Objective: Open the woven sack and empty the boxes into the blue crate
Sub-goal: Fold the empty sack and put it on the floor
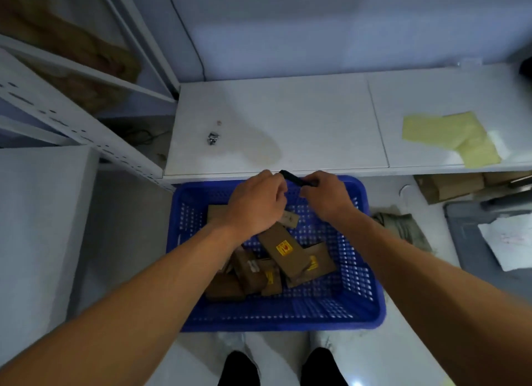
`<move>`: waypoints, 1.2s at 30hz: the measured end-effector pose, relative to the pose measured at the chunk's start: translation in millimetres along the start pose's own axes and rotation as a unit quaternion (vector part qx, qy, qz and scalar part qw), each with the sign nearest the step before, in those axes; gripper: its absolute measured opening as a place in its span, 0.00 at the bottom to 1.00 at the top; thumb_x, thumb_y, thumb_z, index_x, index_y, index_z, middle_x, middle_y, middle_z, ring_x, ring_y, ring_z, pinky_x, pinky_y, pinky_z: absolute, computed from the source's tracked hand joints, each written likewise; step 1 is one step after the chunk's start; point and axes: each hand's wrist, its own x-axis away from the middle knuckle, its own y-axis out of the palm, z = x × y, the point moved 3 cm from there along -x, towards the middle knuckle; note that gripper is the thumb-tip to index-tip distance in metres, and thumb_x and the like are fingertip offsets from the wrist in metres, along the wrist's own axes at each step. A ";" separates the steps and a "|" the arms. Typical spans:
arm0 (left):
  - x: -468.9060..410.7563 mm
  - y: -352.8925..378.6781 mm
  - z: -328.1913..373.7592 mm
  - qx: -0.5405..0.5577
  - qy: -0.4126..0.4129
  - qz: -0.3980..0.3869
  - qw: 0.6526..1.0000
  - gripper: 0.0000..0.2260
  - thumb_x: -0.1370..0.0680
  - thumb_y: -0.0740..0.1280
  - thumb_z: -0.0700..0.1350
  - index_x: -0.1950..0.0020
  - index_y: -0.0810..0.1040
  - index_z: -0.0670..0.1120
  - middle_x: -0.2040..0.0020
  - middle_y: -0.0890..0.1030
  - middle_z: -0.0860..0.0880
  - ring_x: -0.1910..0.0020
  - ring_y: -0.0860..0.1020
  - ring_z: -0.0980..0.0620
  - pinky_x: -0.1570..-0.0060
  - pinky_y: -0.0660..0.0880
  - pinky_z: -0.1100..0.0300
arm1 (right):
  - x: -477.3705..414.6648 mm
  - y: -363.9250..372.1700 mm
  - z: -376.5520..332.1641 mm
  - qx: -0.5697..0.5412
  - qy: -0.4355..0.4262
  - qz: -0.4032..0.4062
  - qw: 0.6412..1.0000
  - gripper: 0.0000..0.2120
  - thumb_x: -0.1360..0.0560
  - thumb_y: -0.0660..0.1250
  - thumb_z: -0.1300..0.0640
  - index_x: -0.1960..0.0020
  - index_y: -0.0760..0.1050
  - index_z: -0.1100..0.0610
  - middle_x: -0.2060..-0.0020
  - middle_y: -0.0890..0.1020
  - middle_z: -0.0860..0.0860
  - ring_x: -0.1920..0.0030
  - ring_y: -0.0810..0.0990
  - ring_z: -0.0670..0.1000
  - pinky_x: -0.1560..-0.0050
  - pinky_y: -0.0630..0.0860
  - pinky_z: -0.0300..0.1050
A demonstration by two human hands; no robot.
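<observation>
1. Your left hand (256, 204) is over the far half of the blue crate (371, 273), back of the hand up and fingers curled inward. Their tips are hidden, so I cannot tell whether they hold anything.
2. Your right hand (325, 195) is just beside the left, above the crate's far rim. Its fingers are curled round a black slender object (293, 179), which sticks out toward the left hand and reaches its knuckles. I cannot tell what the object is.
3. The blue crate sits on the pale floor right against the front edge of a white table (288, 112). Its walls and floor are perforated.
4. Brown cardboard boxes (288, 256) lie loose in the crate, overlapping at different angles, mostly in its left and middle part. Several carry yellow labels.
5. What appears to be the woven sack (403, 227) lies crumpled on the floor just to the right of the crate, outside it and touched by neither hand.
6. On the table are a small metal item (213, 138) near the left end and a yellow sheet (449, 135) toward the right, well apart.
7. A white metal shelf unit (72, 120) stands to the left. To the right are cardboard (449, 187) under the table and a grey bin (466, 241) with a white paper (506, 241) on it.
8. Your dark shoes (239, 370) show at the bottom edge, near the crate.
</observation>
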 end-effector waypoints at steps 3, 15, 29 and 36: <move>-39.3 21.5 -32.5 -0.068 0.048 0.015 0.996 0.10 0.17 0.63 0.45 0.37 0.79 0.48 0.44 0.81 0.47 0.45 0.77 0.46 0.45 0.73 0.49 | -42.3 26.5 19.1 -0.013 0.014 0.002 1.000 0.07 0.23 0.67 0.59 0.45 0.79 0.57 0.59 0.82 0.55 0.63 0.80 0.53 0.64 0.78 0.49; -171.1 126.2 -99.2 -0.156 0.121 0.137 0.971 0.20 0.20 0.69 0.45 0.29 0.75 0.44 0.35 0.79 0.40 0.36 0.75 0.39 0.34 0.67 0.45 | -184.4 68.7 47.8 -0.053 -0.046 0.055 0.996 0.10 0.22 0.69 0.50 0.44 0.82 0.54 0.54 0.83 0.54 0.60 0.79 0.52 0.66 0.72 0.42; -175.7 148.1 -136.5 -0.178 0.184 0.131 0.958 0.18 0.21 0.60 0.43 0.41 0.83 0.35 0.46 0.84 0.35 0.51 0.83 0.35 0.54 0.82 0.42 | -238.4 67.1 62.8 -0.024 -0.036 0.107 0.993 0.13 0.25 0.70 0.51 0.41 0.77 0.50 0.42 0.78 0.54 0.52 0.81 0.54 0.56 0.75 0.44; -169.1 148.1 -131.1 -0.162 0.143 0.112 0.970 0.18 0.21 0.63 0.43 0.34 0.80 0.35 0.37 0.81 0.33 0.41 0.81 0.34 0.44 0.79 0.41 | -228.9 55.0 72.5 0.013 -0.019 0.111 0.994 0.13 0.23 0.68 0.54 0.39 0.76 0.52 0.38 0.72 0.54 0.53 0.81 0.56 0.58 0.79 0.47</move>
